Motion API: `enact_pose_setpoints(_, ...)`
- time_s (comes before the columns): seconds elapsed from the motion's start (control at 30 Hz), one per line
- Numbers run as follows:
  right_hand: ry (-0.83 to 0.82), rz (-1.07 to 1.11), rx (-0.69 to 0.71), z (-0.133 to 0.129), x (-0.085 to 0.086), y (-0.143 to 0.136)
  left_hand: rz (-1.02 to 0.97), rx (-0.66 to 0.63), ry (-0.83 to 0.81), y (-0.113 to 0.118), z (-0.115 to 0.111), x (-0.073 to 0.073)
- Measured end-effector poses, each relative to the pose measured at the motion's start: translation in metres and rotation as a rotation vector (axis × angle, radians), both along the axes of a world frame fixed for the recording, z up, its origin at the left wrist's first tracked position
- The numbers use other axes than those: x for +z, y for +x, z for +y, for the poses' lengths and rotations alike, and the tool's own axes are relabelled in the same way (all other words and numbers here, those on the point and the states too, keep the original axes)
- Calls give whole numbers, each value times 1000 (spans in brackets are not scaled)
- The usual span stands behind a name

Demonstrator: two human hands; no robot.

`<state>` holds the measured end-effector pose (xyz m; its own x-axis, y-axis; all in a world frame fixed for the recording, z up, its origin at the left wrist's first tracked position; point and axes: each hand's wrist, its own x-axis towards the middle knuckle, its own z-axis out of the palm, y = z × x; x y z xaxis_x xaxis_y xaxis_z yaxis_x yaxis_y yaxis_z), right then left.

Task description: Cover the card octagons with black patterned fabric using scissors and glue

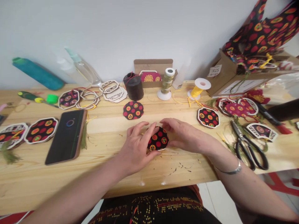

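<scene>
A small scalloped plaque [161, 139], faced with black fabric printed with red dots and flowers, is between my hands over the table's front part. A thin pale rim shows along its lower edge. My left hand [139, 143] grips its left side, fingers over the top and thumb at the lower edge. At the right edge, my right hand [185, 134] curls its fingers and thumb around the plaque. Just behind lies a loose fabric piece [133, 110] of the same print. Small dark scraps [179, 168] are scattered in front of my right hand.
A phone [66, 137] lies at left, near finished fabric plaques [41, 130]. Wooden frames [114, 91], a black thread spool [133, 87] and a yellow spool [198, 90] stand behind. Black-handled scissors [249, 149] lie right, below a cardboard box [224, 76] of fabric.
</scene>
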<state>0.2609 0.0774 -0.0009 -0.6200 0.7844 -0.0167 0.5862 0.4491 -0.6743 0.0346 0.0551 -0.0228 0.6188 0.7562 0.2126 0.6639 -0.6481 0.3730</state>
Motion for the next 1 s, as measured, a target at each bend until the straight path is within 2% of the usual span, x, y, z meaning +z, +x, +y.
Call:
enact_pose_setpoints(0.33,10,-12,0,0,2,0,23,-2,-42,2,-1,3)
enact_pose_setpoints(0.53,-28,-29,-20,1,12,2,-2,12,-27,0,1,2)
enact_pose_setpoints(0.63,24,19,-41,2,17,4,-98,72,18,-3,3,5)
enact_pose_setpoints(0.73,92,47,23,2,17,4,-142,91,64,-5,3,7)
enact_pose_setpoints(0.87,125,-13,109,2,16,3,-56,80,56,-4,2,7)
enact_pose_setpoints(1.0,218,-126,111,3,16,8,5,101,44,-4,2,6)
